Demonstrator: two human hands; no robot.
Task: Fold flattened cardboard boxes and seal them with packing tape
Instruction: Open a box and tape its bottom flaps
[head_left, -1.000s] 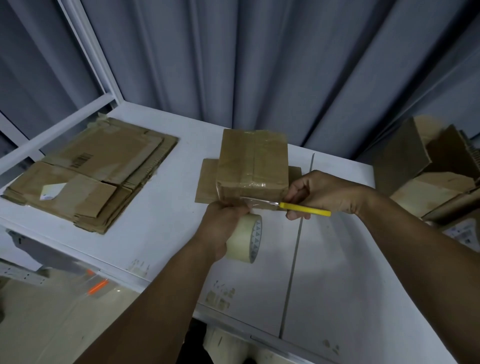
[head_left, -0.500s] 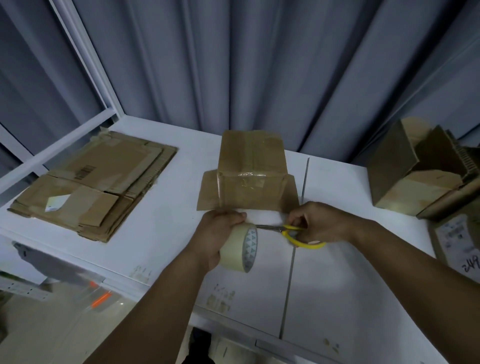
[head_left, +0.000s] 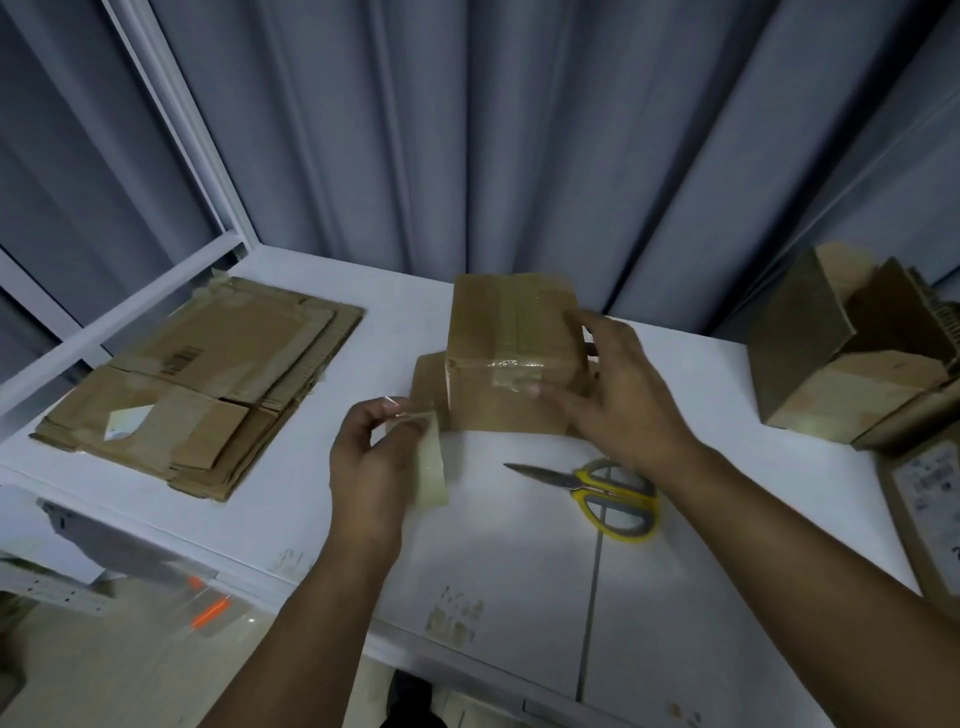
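1. Gripping the packing tape roll (head_left: 430, 470) with curled fingers, the left hand (head_left: 370, 460) is nearest, above the white desk (head_left: 701, 597) and just in front of the box's left corner.
2. Yellow-handled scissors (head_left: 597, 488) lie flat on the desk, blades pointing left, beside the right wrist.
3. The right hand (head_left: 621, 402) is spread open, with straight fingers touching the taped cardboard box (head_left: 506, 338) on its front and right side.
4. The box stands upright at mid-desk.
5. Flattened cardboard boxes (head_left: 208, 379) are stacked far left; assembled boxes (head_left: 852, 358) stand far right.
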